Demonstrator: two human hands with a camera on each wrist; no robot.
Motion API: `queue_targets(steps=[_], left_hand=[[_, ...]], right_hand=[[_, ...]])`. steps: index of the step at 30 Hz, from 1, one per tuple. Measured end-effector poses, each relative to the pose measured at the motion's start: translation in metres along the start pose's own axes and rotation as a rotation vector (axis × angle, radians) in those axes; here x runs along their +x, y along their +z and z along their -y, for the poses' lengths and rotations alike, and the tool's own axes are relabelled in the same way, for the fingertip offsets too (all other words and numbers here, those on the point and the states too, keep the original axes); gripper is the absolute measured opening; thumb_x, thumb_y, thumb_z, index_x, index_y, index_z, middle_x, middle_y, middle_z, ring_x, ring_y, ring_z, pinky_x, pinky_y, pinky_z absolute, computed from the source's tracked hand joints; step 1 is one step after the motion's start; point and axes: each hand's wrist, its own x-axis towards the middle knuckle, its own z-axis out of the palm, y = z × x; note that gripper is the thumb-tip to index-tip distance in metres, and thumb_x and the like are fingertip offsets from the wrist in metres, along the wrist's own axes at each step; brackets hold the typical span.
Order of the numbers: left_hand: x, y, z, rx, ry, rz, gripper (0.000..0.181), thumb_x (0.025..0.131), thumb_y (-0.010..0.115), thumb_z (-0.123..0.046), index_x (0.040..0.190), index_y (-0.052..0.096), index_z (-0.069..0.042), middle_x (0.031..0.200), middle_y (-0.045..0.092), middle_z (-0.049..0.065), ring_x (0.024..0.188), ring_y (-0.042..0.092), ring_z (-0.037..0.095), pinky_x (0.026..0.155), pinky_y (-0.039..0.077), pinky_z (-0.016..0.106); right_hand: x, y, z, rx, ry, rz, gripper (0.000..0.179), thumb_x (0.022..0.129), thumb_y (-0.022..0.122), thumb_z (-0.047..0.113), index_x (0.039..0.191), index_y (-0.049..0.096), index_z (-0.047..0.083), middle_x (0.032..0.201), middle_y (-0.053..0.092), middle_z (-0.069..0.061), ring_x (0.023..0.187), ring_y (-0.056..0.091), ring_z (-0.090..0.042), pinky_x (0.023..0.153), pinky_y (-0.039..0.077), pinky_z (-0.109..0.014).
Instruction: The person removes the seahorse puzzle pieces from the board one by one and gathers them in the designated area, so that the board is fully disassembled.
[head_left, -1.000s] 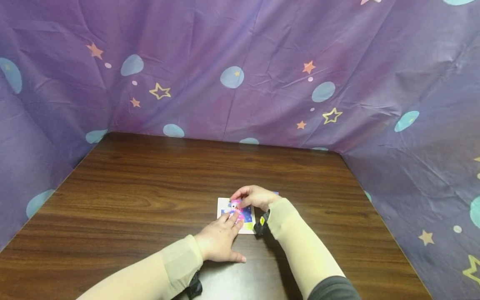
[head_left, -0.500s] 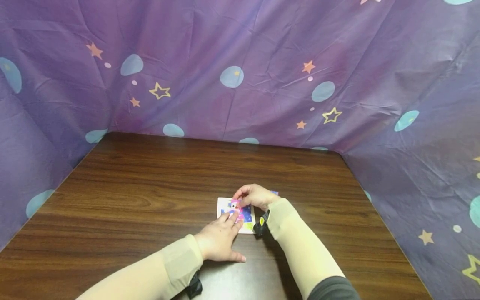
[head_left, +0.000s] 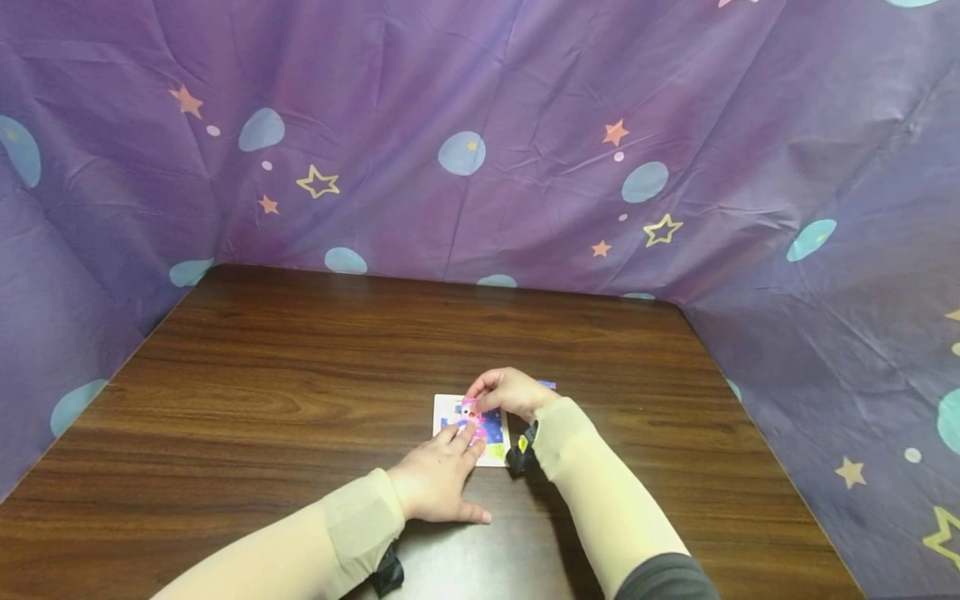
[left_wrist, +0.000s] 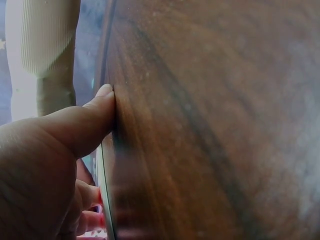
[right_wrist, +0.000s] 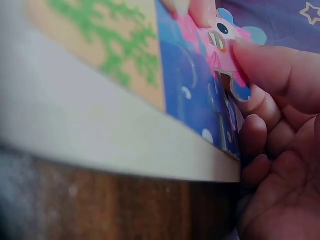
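A small jigsaw puzzle in a white-bordered tray [head_left: 439, 405] lies on the table, with blue, pink and yellow-green printing. My right hand [head_left: 516, 393] pinches a pink puzzle piece [right_wrist: 231, 57] with a printed eye between thumb and fingers, at the tray's far part. In the right wrist view this piece is tilted up, one edge raised off the blue picture. My left hand [head_left: 438, 481] lies with spread fingers over the tray's near part, fingertips on the pink printing and thumb [left_wrist: 102, 107] on the table. Its palm and fingers hide part of the picture.
Beyond my right wrist a small blue piece [head_left: 548, 385] shows on the brown wooden table [head_left: 300, 350]. A purple curtain [head_left: 390, 167] with stars hangs behind and along both sides. Black straps with wrist cameras [head_left: 521, 454] sit under my sleeves.
My right hand has shifted very slightly right with the pink puzzle piece, which has turned a little. My left hand stays in place on the puzzle.
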Motion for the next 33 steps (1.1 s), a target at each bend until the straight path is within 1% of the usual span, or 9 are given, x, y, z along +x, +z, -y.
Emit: queue_targets(steps=[7, 13, 16, 19, 23, 29, 33], left_hand=[[0.0007, 0.0010, 0.0003, -0.005, 0.003, 0.002, 0.098, 0.078, 0.058, -0.072, 0.146, 0.040, -0.005, 0.155, 0.027, 0.018, 0.140, 0.028, 0.035, 0.112, 0.031, 0.042], [0.0005, 0.0005, -0.0004, 0.004, 0.010, 0.001, 0.098, 0.078, 0.058, -0.073, 0.146, 0.040, -0.004, 0.154, 0.028, 0.019, 0.140, 0.028, 0.035, 0.111, 0.031, 0.042], [0.0008, 0.0002, -0.0002, 0.007, 0.010, 0.002, 0.098, 0.078, 0.058, -0.073, 0.146, 0.040, -0.004, 0.154, 0.027, 0.019, 0.140, 0.028, 0.035, 0.111, 0.032, 0.042], [0.0011, 0.0006, 0.0001, 0.005, 0.008, 0.004, 0.098, 0.078, 0.058, -0.073, 0.147, 0.039, -0.005, 0.155, 0.027, 0.018, 0.140, 0.028, 0.035, 0.111, 0.032, 0.042], [0.0012, 0.0009, 0.0007, 0.006, 0.010, 0.004, 0.099, 0.077, 0.058, -0.073, 0.147, 0.039, -0.005, 0.155, 0.027, 0.018, 0.140, 0.029, 0.034, 0.111, 0.032, 0.042], [0.0015, 0.0011, 0.0010, 0.015, 0.011, 0.005, 0.099, 0.078, 0.057, -0.073, 0.147, 0.039, -0.005, 0.154, 0.028, 0.018, 0.140, 0.029, 0.034, 0.111, 0.032, 0.042], [0.0013, 0.0007, 0.0001, 0.032, 0.012, 0.000, 0.098, 0.078, 0.057, -0.073, 0.146, 0.040, -0.005, 0.154, 0.029, 0.018, 0.139, 0.030, 0.034, 0.111, 0.031, 0.040]], right_hand=[[0.0020, -0.0001, -0.0032, -0.020, 0.001, -0.006, 0.016, 0.077, 0.070, -0.004, 0.093, 0.067, -0.005, 0.071, 0.063, 0.003, 0.066, 0.056, -0.010, 0.061, 0.045, -0.022], [-0.0001, 0.0007, -0.0067, -0.002, -0.002, -0.033, 0.018, 0.077, 0.068, -0.006, 0.095, 0.067, -0.006, 0.077, 0.066, -0.001, 0.071, 0.057, -0.011, 0.062, 0.045, -0.023], [-0.0005, 0.0021, -0.0053, -0.012, 0.003, -0.040, 0.018, 0.077, 0.067, -0.005, 0.095, 0.067, -0.005, 0.079, 0.066, -0.002, 0.071, 0.057, -0.011, 0.063, 0.046, -0.023], [0.0002, 0.0027, -0.0048, 0.009, 0.003, -0.042, 0.016, 0.078, 0.065, -0.006, 0.094, 0.065, -0.004, 0.078, 0.063, -0.001, 0.072, 0.056, -0.012, 0.064, 0.046, -0.023], [0.0017, 0.0011, -0.0077, 0.070, 0.000, -0.047, 0.014, 0.079, 0.063, -0.009, 0.092, 0.064, -0.003, 0.076, 0.061, -0.001, 0.071, 0.056, -0.012, 0.065, 0.046, -0.023], [0.0018, 0.0007, -0.0058, 0.078, -0.011, -0.053, 0.012, 0.083, 0.066, -0.002, 0.095, 0.065, -0.001, 0.078, 0.063, 0.001, 0.073, 0.056, -0.011, 0.068, 0.045, -0.023], [0.0012, 0.0019, -0.0011, 0.096, 0.003, -0.064, 0.011, 0.083, 0.069, 0.003, 0.093, 0.067, 0.002, 0.079, 0.065, 0.003, 0.076, 0.057, -0.012, 0.072, 0.045, -0.025]])
